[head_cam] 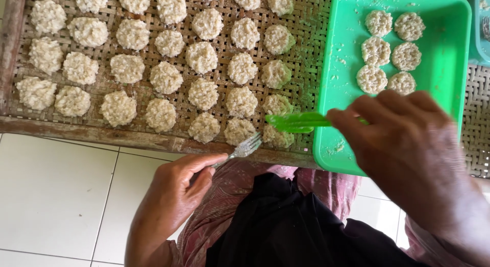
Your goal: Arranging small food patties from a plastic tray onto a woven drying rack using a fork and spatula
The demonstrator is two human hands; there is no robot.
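Left hand (176,193) pinching fork (244,147), right hand (408,144) gripping green spatula (293,121) (blade beyond fingertips), over rice cakes (278,137)

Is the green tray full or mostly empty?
Mostly empty: the green tray holds only six rice patties in one corner.

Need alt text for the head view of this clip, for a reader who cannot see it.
Seen from above, a left hand holds a metal fork and a right hand holds a green spatula over round rice patties laid in rows on a woven bamboo tray. Six more patties sit in a green plastic tray to the right, above a white tiled floor.
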